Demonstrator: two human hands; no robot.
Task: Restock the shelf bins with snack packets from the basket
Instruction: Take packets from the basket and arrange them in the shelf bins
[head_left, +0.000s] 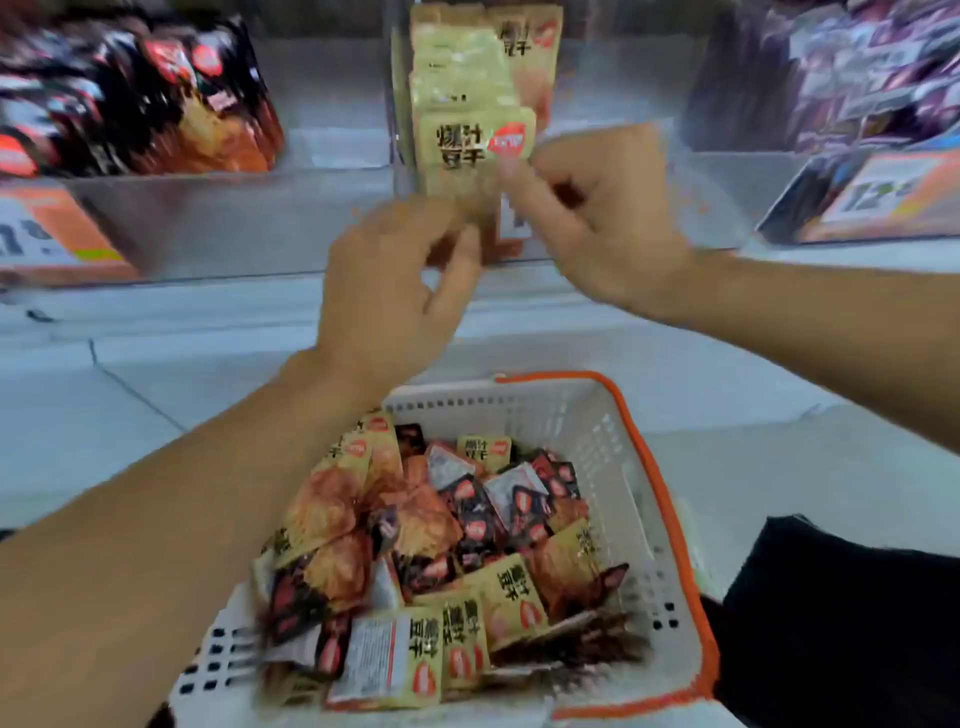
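At the clear middle shelf bin (405, 171), both my hands, left hand (395, 291) and right hand (597, 218), pinch a beige square snack packet (475, 150), seating it against the stack; next, another from the white orange-rimmed plastic basket (649, 493).

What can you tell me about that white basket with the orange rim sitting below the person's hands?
The basket looks like white plastic with perforated walls and an orange rim along its right and near edges. It sits low in front of the person, below the shelf bins, seen at an angle. Small snack packets in yellow, orange and black fill it in a loose heap. Neither hand touches it; the left forearm passes over its left side.
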